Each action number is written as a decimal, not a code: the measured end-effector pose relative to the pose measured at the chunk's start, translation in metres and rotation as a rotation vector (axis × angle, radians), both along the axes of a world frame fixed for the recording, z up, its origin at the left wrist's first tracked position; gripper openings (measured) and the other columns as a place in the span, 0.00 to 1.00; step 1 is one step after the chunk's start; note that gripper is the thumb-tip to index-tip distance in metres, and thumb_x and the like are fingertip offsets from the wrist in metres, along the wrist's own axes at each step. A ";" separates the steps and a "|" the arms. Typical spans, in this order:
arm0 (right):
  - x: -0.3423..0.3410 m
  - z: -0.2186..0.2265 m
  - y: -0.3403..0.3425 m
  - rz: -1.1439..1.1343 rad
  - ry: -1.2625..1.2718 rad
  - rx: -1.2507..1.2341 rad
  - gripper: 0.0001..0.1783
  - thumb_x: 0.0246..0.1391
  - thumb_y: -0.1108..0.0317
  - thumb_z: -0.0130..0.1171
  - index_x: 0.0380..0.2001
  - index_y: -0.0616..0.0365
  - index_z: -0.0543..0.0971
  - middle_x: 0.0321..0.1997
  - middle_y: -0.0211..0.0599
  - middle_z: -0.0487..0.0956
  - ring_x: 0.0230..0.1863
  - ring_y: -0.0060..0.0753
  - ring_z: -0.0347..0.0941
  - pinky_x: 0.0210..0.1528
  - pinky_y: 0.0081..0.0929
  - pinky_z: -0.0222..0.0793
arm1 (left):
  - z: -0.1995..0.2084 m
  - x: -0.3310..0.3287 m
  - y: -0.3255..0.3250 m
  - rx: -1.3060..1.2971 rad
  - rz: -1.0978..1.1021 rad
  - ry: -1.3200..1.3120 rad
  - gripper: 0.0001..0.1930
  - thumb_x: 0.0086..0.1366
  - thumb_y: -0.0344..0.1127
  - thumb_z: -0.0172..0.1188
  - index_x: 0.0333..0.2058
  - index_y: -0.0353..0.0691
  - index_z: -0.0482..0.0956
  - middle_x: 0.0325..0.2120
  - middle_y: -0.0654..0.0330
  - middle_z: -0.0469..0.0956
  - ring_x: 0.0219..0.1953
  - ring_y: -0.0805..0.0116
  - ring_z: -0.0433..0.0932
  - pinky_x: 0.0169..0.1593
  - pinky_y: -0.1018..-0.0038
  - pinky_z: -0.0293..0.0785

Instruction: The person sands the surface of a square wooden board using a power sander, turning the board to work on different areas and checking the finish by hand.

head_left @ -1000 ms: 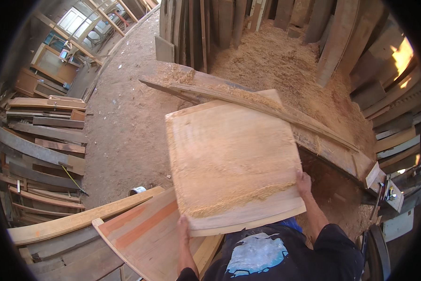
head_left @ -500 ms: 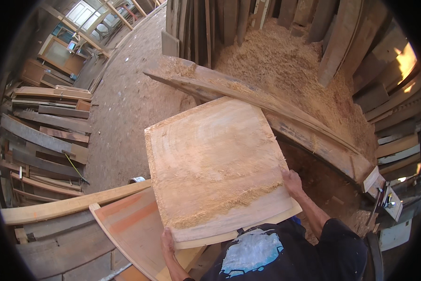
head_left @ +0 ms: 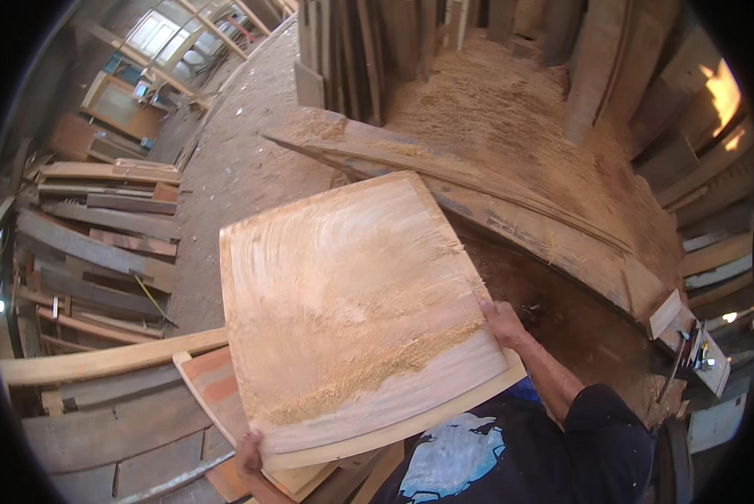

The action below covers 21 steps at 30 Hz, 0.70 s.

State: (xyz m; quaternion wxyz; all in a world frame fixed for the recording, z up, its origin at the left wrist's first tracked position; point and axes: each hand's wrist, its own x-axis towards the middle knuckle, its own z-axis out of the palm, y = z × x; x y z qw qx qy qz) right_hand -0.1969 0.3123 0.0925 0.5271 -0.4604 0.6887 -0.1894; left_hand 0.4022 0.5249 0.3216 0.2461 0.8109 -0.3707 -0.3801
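Note:
A broad pale wooden panel (head_left: 352, 269) is held between my two hands, tilted in front of my body. Sawdust coats its face, and a ridge of it (head_left: 377, 370) lies across the near part. My left hand (head_left: 248, 454) is closed on the near left corner. On the right edge, my right hand (head_left: 505, 324) grips the panel, its fingers partly hidden. A lighter wooden strip (head_left: 394, 438) shows along the near edge. Beneath the panel's left side lies a framed board (head_left: 212, 380) with orange patches.
A long rough plank (head_left: 511, 214) slants beyond the panel, sawdust on it. Sawdust (head_left: 511, 109) heaps on the ground behind. Boards stand upright at the back (head_left: 352, 59). Stacked planks (head_left: 100, 227) lie at left, and a long pale beam (head_left: 117, 359) crosses the left side.
The panel has moved to the left with both hands still on it, away from the slanting plank. Some sawdust has shifted on its face, showing pale curved streaks at the far left.

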 end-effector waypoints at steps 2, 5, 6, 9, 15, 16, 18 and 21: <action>-0.003 0.001 0.001 -0.180 -0.272 0.118 0.29 0.66 0.50 0.45 0.42 0.70 0.80 0.36 0.47 0.82 0.39 0.36 0.78 0.44 0.36 0.70 | 0.047 -0.039 -0.034 -0.316 0.029 0.348 0.26 0.63 0.48 0.58 0.49 0.29 0.74 0.36 0.55 0.78 0.41 0.65 0.78 0.49 0.71 0.73; 0.003 0.001 -0.001 -0.161 -0.353 0.134 0.32 0.67 0.47 0.44 0.44 0.70 0.80 0.39 0.42 0.82 0.40 0.30 0.77 0.43 0.34 0.72 | 0.107 -0.127 -0.087 -0.768 0.114 0.423 0.31 0.63 0.54 0.57 0.49 0.27 0.74 0.38 0.52 0.80 0.41 0.63 0.80 0.49 0.69 0.75; 0.013 -0.004 0.001 -0.225 -0.449 0.205 0.31 0.68 0.48 0.44 0.44 0.69 0.80 0.39 0.39 0.82 0.40 0.30 0.78 0.43 0.34 0.73 | 0.119 -0.148 -0.100 -0.863 0.149 0.361 0.32 0.63 0.55 0.56 0.49 0.27 0.74 0.39 0.52 0.80 0.41 0.62 0.80 0.49 0.69 0.76; 0.053 -0.005 0.003 -0.391 -0.569 0.278 0.32 0.67 0.47 0.44 0.46 0.71 0.78 0.40 0.42 0.82 0.40 0.30 0.77 0.42 0.32 0.74 | 0.152 -0.192 -0.105 -1.065 0.120 0.347 0.31 0.61 0.50 0.56 0.52 0.26 0.65 0.44 0.48 0.73 0.45 0.60 0.77 0.51 0.69 0.74; 0.030 -0.009 -0.006 -0.241 -0.760 0.113 0.32 0.67 0.47 0.45 0.47 0.72 0.77 0.41 0.41 0.82 0.41 0.30 0.78 0.44 0.32 0.74 | 0.151 -0.318 -0.151 -0.893 -0.576 0.500 0.37 0.58 0.39 0.55 0.58 0.24 0.49 0.54 0.41 0.60 0.53 0.55 0.70 0.56 0.68 0.70; 0.033 0.005 -0.006 -0.235 -0.777 0.110 0.32 0.67 0.47 0.45 0.47 0.72 0.77 0.41 0.41 0.82 0.41 0.30 0.78 0.44 0.32 0.74 | 0.157 -0.336 -0.157 -0.877 -0.677 0.475 0.38 0.57 0.37 0.55 0.59 0.23 0.46 0.56 0.40 0.58 0.55 0.54 0.68 0.56 0.68 0.69; 0.032 0.019 -0.002 -0.229 -0.795 0.107 0.32 0.67 0.47 0.45 0.47 0.72 0.77 0.41 0.41 0.82 0.41 0.30 0.78 0.44 0.32 0.74 | 0.161 -0.364 -0.166 -0.901 -0.787 0.436 0.41 0.56 0.34 0.55 0.61 0.23 0.40 0.59 0.38 0.54 0.58 0.52 0.66 0.58 0.68 0.68; 0.023 0.029 0.002 -0.231 -0.796 0.084 0.32 0.67 0.47 0.45 0.47 0.72 0.77 0.41 0.41 0.82 0.41 0.30 0.78 0.44 0.32 0.74 | 0.170 -0.392 -0.182 -1.077 -0.786 0.349 0.47 0.55 0.28 0.54 0.64 0.22 0.32 0.64 0.34 0.47 0.62 0.49 0.63 0.60 0.68 0.66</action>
